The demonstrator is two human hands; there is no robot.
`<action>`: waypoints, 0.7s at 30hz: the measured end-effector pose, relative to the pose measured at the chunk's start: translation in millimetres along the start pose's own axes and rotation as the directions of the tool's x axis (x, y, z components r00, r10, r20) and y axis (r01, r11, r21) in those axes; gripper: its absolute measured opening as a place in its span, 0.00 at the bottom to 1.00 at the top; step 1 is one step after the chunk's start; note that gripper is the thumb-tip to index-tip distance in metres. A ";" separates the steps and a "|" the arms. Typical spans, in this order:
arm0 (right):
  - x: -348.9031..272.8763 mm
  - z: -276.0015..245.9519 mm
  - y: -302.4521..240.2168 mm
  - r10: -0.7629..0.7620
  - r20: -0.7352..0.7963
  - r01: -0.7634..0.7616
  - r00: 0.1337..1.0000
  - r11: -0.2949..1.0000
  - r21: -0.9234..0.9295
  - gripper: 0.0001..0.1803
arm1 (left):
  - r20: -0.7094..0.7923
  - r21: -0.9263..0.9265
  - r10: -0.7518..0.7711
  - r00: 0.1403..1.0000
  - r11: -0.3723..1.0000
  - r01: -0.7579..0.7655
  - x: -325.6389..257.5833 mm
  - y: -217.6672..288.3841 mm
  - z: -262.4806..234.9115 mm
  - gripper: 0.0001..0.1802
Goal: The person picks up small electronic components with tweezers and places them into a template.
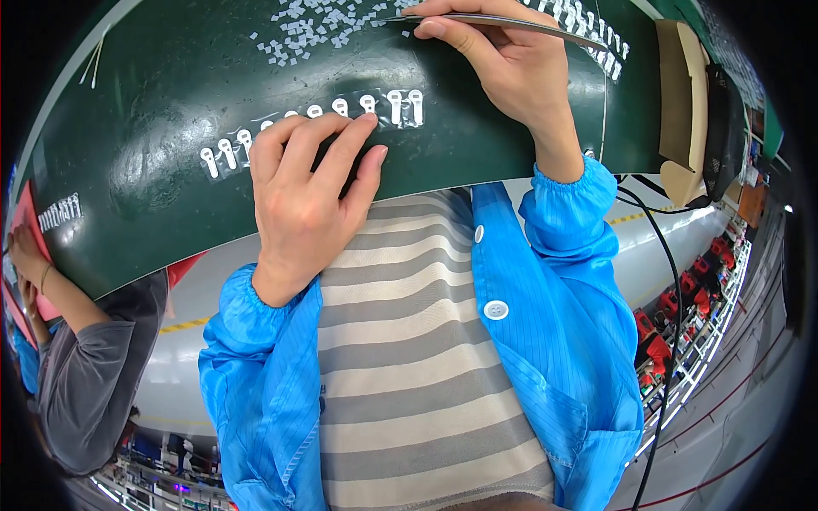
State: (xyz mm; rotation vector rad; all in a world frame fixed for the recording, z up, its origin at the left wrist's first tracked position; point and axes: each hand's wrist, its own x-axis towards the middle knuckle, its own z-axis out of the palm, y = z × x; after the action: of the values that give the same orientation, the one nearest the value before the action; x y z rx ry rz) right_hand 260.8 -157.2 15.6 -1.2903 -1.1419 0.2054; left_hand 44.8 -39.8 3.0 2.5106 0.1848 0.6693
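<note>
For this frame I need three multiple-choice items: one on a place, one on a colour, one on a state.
1. Where does the left hand rest?
A. on the clear strip of white tabs
B. on the cardboard box
C. on the black cable

2. What colour is the work mat?
A. red
B. dark green
C. yellow

3. How does the right hand stand?
A. flat and empty
B. pinching tweezers
C. tucked in a pocket

Answers:
1 A: the fingertips press on the strip.
2 B: the surface under both hands is dark green.
3 B: thumb and fingers close round the thin metal tweezers near the loose white bits.
</note>
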 end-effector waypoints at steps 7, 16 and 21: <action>-16.1 -11.3 -31.1 0.295 0.181 -0.233 0.938 0.926 -0.298 0.06 | -0.036 -0.003 0.002 0.999 1.000 -0.003 -1.9 -2.5 0.0 0.15; -22.8 -0.4 -45.2 0.229 0.335 -0.103 0.914 0.929 -0.355 0.07 | -0.034 0.008 0.013 0.999 1.000 -0.013 -0.9 -0.9 1.4 0.14; -21.7 0.5 -46.0 0.170 0.347 -0.030 0.922 0.927 -0.374 0.07 | -0.029 0.003 0.014 0.999 1.000 -0.014 -1.1 -1.1 1.8 0.14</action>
State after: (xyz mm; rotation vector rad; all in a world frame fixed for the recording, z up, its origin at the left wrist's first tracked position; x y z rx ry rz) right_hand 229.2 -187.4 41.6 -1.6911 -1.4888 0.3414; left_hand 44.7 -39.9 0.6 2.5081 0.1787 0.7123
